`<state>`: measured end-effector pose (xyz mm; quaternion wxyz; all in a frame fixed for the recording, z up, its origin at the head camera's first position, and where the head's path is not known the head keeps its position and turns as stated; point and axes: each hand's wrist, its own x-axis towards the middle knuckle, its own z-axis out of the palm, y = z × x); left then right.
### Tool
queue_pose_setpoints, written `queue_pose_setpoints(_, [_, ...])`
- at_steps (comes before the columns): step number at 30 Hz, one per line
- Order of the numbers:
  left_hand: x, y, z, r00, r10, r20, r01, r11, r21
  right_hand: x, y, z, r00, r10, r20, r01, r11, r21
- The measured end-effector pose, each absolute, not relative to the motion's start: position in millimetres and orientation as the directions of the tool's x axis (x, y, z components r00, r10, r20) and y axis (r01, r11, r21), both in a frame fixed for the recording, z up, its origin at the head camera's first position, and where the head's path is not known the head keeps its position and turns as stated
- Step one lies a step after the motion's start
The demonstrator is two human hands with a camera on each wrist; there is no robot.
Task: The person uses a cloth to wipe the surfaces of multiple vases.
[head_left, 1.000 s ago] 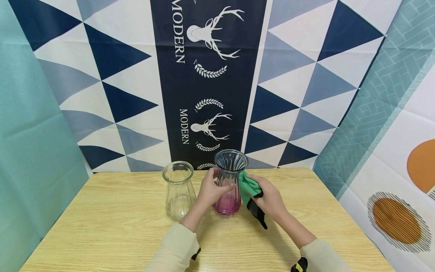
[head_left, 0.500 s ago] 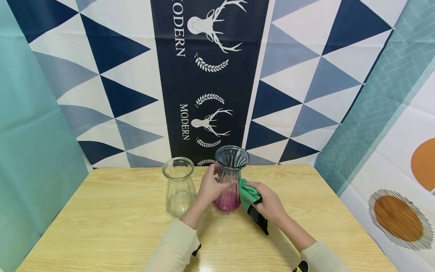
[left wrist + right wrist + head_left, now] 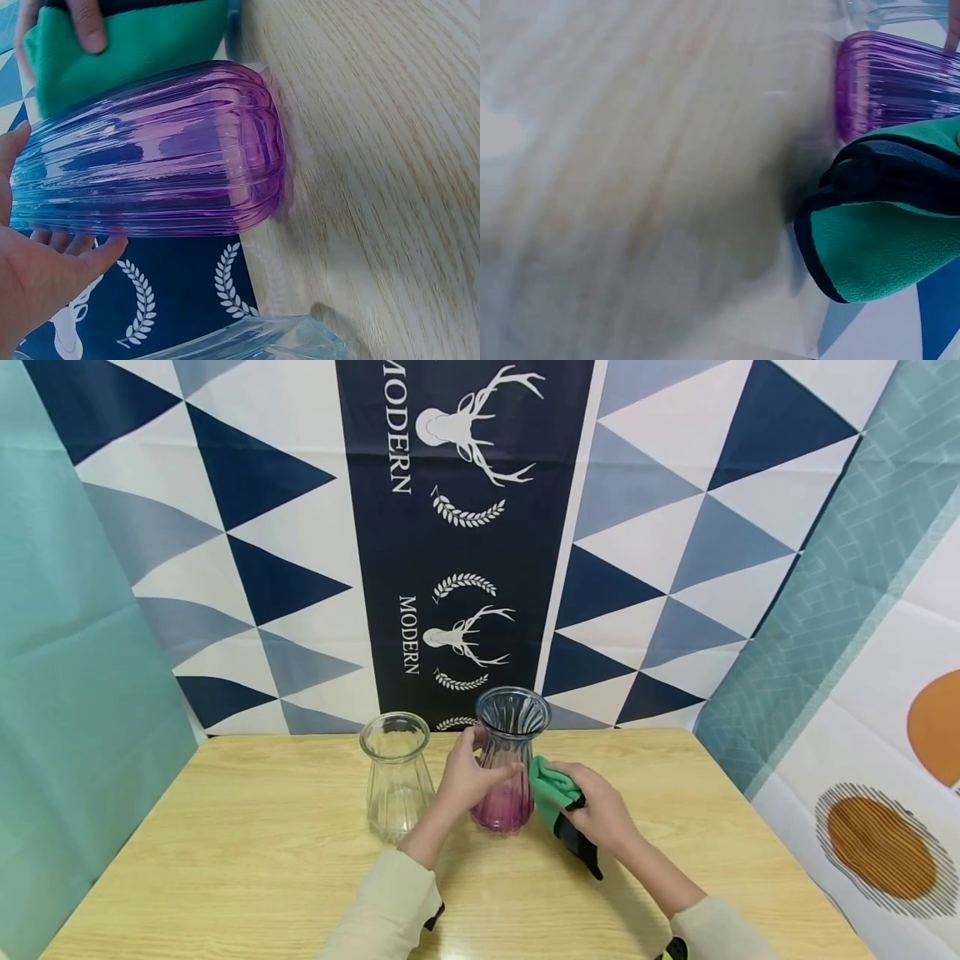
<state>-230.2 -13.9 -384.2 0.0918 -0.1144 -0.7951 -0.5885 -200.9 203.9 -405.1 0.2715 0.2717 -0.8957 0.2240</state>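
A ribbed glass vase (image 3: 504,793), blue at the flared rim and fading to pink-purple at the base, stands upright on the table. My left hand (image 3: 467,777) grips its left side, thumb across the front and fingers behind; the left wrist view shows the same hand (image 3: 45,262) around the bluish part. On the vase's right, my right hand (image 3: 600,806) holds a folded green cloth (image 3: 553,785) with black edging close against the glass. In the right wrist view the cloth (image 3: 885,247) hangs folded beside the purple base (image 3: 892,86).
A clear glass vase (image 3: 396,785) stands upright just left of the coloured one, near my left forearm. The light wood table (image 3: 247,852) ends at a patterned backdrop (image 3: 457,568) behind the vases. Teal sheeting (image 3: 82,652) hangs at the left.
My right hand has lowered slightly with the green cloth along the vase's right side. The left hand keeps its grip, and both vases stay in place.
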Motion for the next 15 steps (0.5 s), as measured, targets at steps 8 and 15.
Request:
queue_pose_setpoints(8, [-229.0,-13.5,-385.9,-0.954,0.064,0.293,0.299,0.265,0.917,-207.8,198.0,-391.6,-0.588,-0.331,0.738,-0.650,0.737,-0.187])
queue_pose_setpoints(15, [-228.9,-13.7,-384.0,-0.956,0.068,0.287,0.294,0.267,0.918,-210.3,194.6,-393.6,-0.556,-0.369,0.745,-0.684,0.712,-0.157])
